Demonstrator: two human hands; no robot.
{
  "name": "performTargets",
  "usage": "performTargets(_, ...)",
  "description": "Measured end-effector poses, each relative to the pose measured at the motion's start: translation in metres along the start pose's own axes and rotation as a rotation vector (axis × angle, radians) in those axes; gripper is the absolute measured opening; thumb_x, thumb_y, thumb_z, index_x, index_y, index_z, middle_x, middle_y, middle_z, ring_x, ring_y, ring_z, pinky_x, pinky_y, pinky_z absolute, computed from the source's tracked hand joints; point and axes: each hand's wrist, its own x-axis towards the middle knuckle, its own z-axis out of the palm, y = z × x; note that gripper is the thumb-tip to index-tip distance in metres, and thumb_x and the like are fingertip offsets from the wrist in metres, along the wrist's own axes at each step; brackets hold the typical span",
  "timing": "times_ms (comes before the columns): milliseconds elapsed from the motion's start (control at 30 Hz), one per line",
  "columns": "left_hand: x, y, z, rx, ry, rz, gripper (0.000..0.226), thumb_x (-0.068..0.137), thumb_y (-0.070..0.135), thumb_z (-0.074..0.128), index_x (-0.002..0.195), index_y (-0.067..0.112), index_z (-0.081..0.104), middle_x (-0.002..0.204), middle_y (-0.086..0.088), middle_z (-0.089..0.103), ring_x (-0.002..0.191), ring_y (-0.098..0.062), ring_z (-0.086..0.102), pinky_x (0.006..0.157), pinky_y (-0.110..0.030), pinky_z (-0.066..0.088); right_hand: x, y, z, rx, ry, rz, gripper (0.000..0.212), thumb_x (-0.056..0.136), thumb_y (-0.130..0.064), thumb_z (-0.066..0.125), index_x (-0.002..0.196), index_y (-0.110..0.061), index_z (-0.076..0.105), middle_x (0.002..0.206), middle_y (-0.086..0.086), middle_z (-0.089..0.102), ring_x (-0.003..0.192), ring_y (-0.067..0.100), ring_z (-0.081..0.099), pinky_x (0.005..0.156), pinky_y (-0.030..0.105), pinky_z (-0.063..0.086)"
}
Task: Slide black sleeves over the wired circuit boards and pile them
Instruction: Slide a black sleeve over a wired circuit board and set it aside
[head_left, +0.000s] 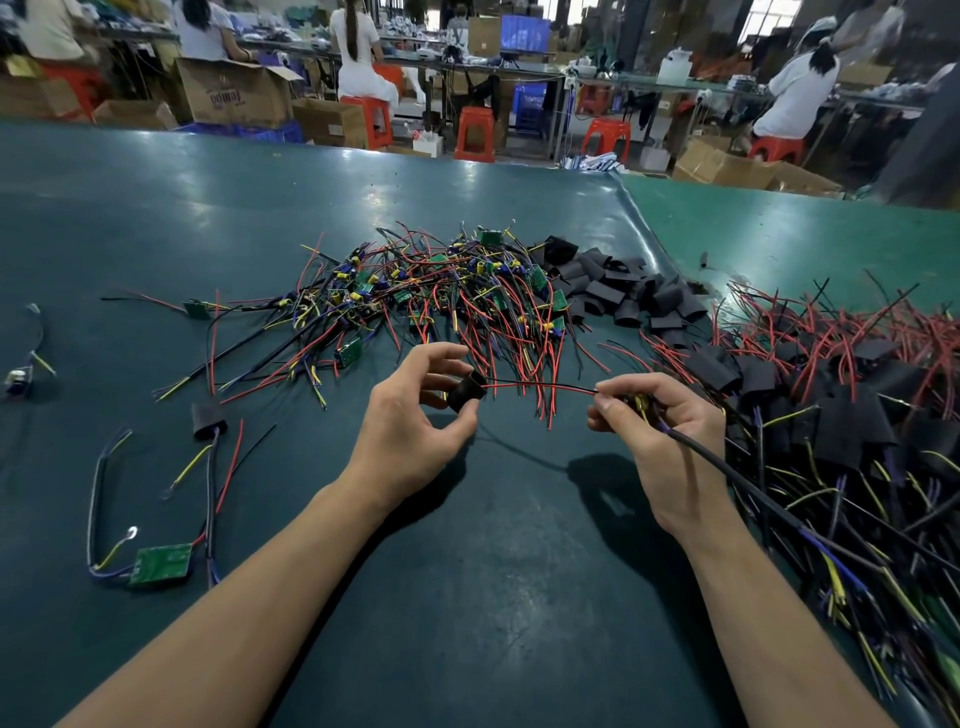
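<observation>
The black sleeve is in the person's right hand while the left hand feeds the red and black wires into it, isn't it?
Not quite: the hands are swapped. The head view shows the left hand holding the black sleeve, while the right hand feeds the red and black wires into it.

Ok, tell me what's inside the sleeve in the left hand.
Red and black wires run into the sleeve that the left hand pinches, coming from the right hand. How far in they reach is hidden; no board shows inside.

Black sleeve (466, 393) threaded onto red-black wires (540, 385), short of the mostly hidden circuit board (638, 401).
</observation>
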Motion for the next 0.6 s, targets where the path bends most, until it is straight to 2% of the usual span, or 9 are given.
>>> performTargets(133,0.0001,0.0007,0.001,0.003,-0.004,-0.023,0.051,0.079,0.004,0.076,0.12,0.026,0.055,0.103,0.009,0.068,0.09,-0.014,0.068,0.081,-0.036,0.056,-0.0006,-0.002,0.0004,0.013,-0.009,-0.016,0.023,0.084,0.011,0.067,0.081,-0.011,0.072,0.071,0.004,0.071,0.065,0.018,0.069,0.066,0.024,0.057)
performTargets(367,0.0004,0.0024,0.0006,-0.006,0.003,-0.04,0.049,0.08,0.003,0.076,0.12,0.02,0.056,0.103,0.006,0.069,0.09,-0.014,0.068,0.082,-0.036,0.057,-0.0019,-0.0028,-0.0014,0.013,-0.067,0.007,0.025,0.083,0.013,0.066,0.08,-0.011,0.073,0.071,0.01,0.07,0.067,0.022,0.069,0.068,0.025,0.057)
performTargets(600,-0.0003,0.0023,0.0005,-0.003,-0.024,-0.056,0.05,0.079,0.006,0.077,0.119,0.025,0.055,0.104,0.008,0.069,0.091,-0.012,0.068,0.084,-0.036,0.057,-0.002,-0.0042,-0.0024,0.022,-0.086,0.007,0.026,0.082,0.014,0.067,0.079,-0.011,0.073,0.07,0.008,0.07,0.067,0.021,0.068,0.067,0.024,0.055)
